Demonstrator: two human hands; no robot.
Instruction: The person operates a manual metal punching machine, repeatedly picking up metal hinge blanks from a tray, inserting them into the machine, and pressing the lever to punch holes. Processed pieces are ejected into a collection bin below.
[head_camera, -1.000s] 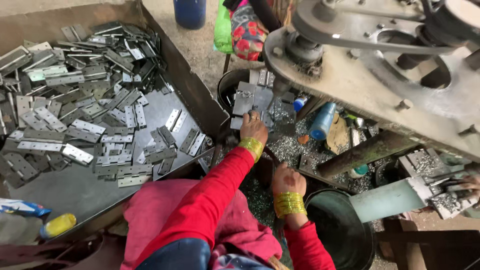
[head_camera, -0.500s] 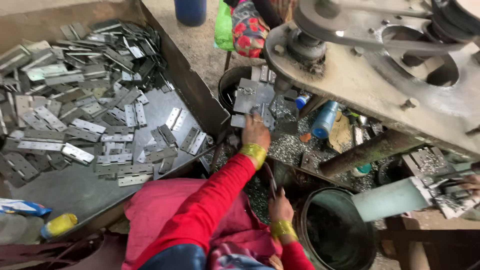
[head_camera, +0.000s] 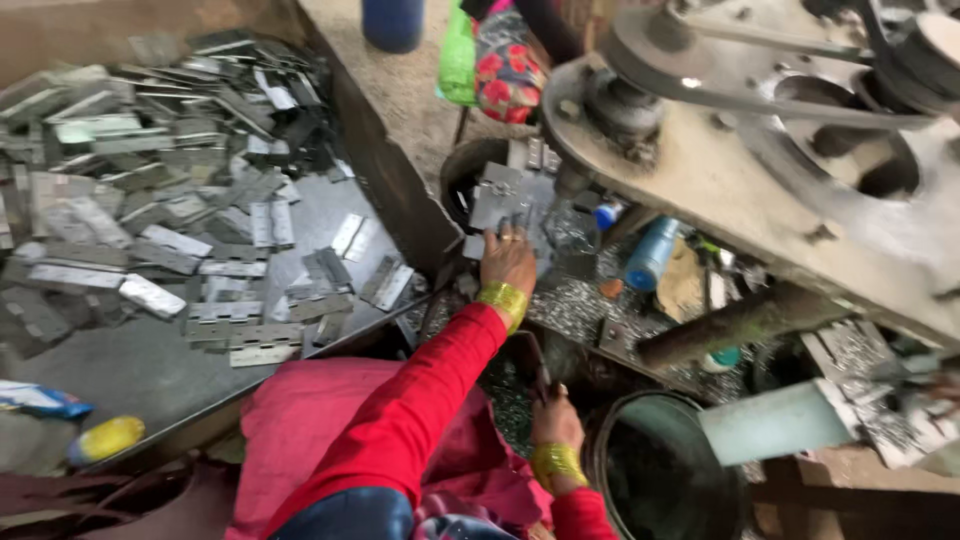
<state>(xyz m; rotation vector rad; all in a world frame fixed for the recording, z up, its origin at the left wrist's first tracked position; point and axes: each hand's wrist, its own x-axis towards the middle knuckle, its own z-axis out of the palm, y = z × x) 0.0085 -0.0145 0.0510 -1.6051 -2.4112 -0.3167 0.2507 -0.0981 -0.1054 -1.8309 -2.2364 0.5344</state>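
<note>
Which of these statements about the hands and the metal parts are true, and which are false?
1. The left hand reaches to a grey hinge plate. True.
2. The right hand rests on the hinge pile. False: it is low, beside the dark bucket.
3. The hinge pile lies left of the arms. True.
4. Both sleeves are blue. False: the sleeves are red.
5. A blue bottle lies under the machine. True.

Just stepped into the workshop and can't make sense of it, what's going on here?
A person in red sleeves sits by a belt-driven machine. Their left hand reaches onto flat grey metal plates stacked beside it; their right hand grips a thin dark tool near a round bin. More plates fill a tray at left.
</note>
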